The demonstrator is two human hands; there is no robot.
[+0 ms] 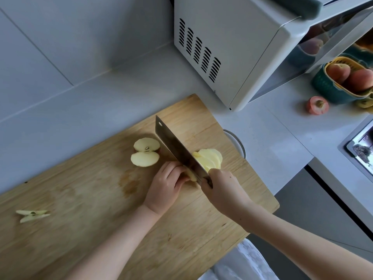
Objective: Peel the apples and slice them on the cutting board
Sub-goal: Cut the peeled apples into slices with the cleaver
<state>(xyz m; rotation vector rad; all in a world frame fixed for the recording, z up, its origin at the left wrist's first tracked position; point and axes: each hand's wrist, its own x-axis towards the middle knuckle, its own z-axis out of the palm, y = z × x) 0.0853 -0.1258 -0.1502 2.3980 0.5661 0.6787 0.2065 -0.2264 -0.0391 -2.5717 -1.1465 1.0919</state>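
Observation:
A large wooden cutting board point(96, 199) lies on the grey counter. My right hand point(222, 188) grips a cleaver point(177, 150) whose blade stands edge-down across a peeled apple piece. My left hand point(165, 186) presses the uncut part of that apple piece point(191, 174) on the blade's left side. Fanned pale slices point(210, 158) lie on the blade's right. A peeled apple half point(145, 152), cut face up with seeds showing, rests beyond my left hand. A cut-out core piece point(32, 215) lies at the board's left end.
A white microwave point(242, 49) stands behind the board. A green and yellow basket point(331, 87) with whole apples sits at the right, a partly peeled apple point(317, 105) in front of it. A sink edge point(355, 146) is at the far right.

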